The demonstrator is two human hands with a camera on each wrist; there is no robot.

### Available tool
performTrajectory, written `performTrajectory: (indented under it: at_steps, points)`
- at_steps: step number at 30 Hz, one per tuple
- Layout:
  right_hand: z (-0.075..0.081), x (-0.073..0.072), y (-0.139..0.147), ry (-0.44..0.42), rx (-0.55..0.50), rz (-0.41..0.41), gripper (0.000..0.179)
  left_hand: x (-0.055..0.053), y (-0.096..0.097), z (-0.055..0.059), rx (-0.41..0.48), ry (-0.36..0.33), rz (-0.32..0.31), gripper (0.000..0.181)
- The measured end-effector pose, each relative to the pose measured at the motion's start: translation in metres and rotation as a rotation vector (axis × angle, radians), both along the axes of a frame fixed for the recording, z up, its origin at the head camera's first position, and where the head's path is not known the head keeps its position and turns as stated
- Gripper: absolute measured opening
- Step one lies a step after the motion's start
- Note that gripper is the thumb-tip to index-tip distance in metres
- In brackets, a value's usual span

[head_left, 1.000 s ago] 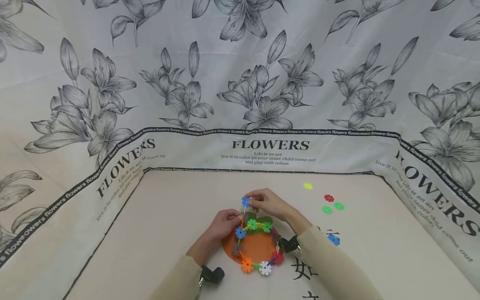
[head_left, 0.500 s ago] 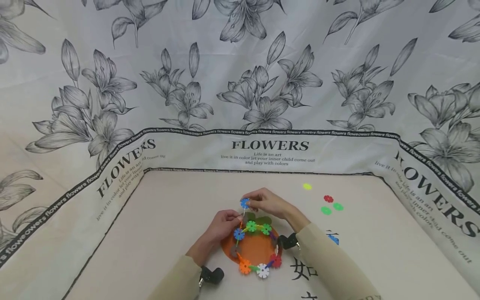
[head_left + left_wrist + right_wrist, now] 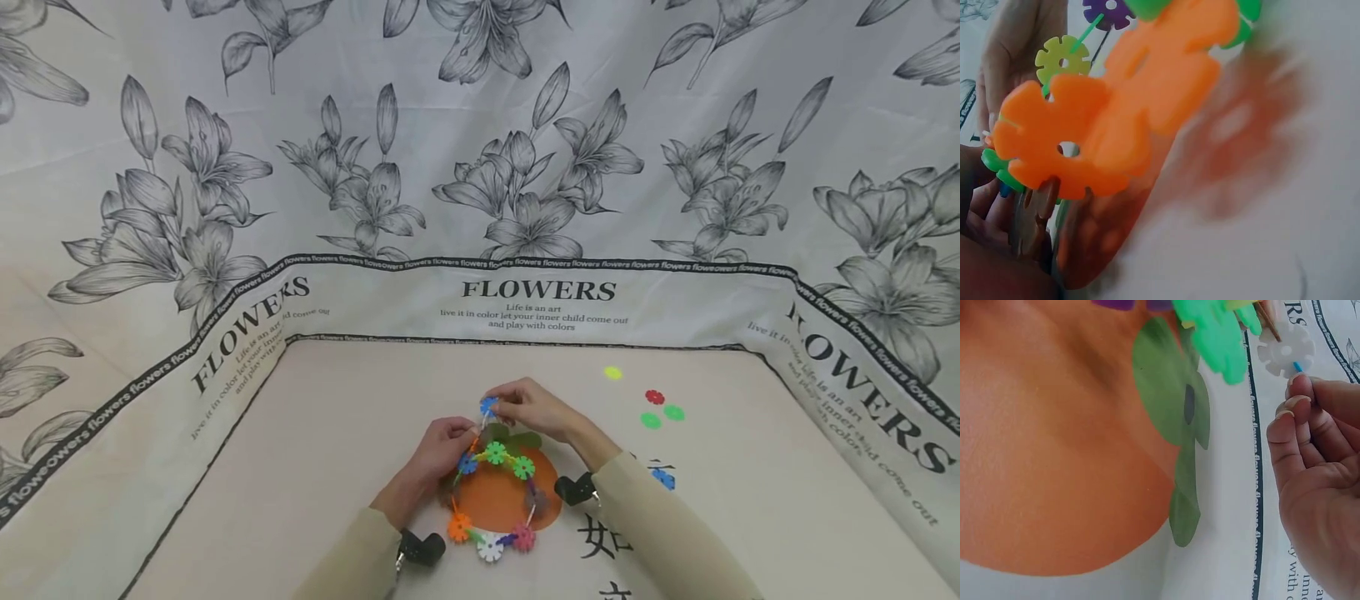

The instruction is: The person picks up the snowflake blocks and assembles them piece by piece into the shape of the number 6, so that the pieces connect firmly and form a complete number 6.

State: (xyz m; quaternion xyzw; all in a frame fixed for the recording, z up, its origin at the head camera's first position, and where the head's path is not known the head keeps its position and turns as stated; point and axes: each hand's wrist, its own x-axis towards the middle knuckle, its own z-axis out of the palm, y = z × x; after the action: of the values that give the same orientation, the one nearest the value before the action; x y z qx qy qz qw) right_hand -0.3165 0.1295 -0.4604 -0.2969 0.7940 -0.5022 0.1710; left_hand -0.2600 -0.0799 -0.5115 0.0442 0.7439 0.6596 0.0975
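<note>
A ring of linked plastic snowflake discs (image 3: 495,452), in green, orange, white, pink and other colours, hangs tilted below my hands. At its upper left, my left hand (image 3: 442,446) pinches a part of the chain between thumb and fingers; which disc is hard to tell. Slightly above, my right hand (image 3: 536,408) pinches a blue snowflake disc (image 3: 488,406). In the right wrist view, a white disc (image 3: 1282,351) joins that blue one, seen edge-on at the fingertips. Large in the left wrist view are orange discs (image 3: 1029,128), with a brown disc (image 3: 1030,234) below.
Beneath the ring lies a flat orange shape (image 3: 536,492) with green leaves (image 3: 517,439). Loose discs lie to the right: yellow (image 3: 613,372), red (image 3: 655,397), two green (image 3: 651,421) and blue (image 3: 663,478). A flower-printed cloth (image 3: 536,312) rises behind the table.
The lower part of the disc ring has swung to the left and tilted. Both hands have shifted slightly left and keep their pinch; the loose discs stay in place.
</note>
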Motion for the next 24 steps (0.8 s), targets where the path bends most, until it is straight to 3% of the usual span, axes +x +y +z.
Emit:
performTrajectory:
  at_steps: [7,13,18,24]
  points:
    - [0.004,0.002,-0.002,-0.01,0.052,-0.034,0.036,-0.001,-0.001,0.001,-0.065,-0.012,0.002,0.026]
    - [0.015,0.008,0.014,0.06,0.17,-0.099,0.043,-0.004,-0.005,0.002,-0.102,-0.001,-0.016,0.027]
    - [0.028,0.023,0.051,0.139,0.259,-0.158,0.038,-0.005,-0.009,0.002,-0.06,-0.002,-0.028,0.024]
    - [0.044,0.04,0.113,0.192,0.353,-0.232,0.034,-0.001,-0.01,0.006,-0.078,0.013,-0.031,0.021]
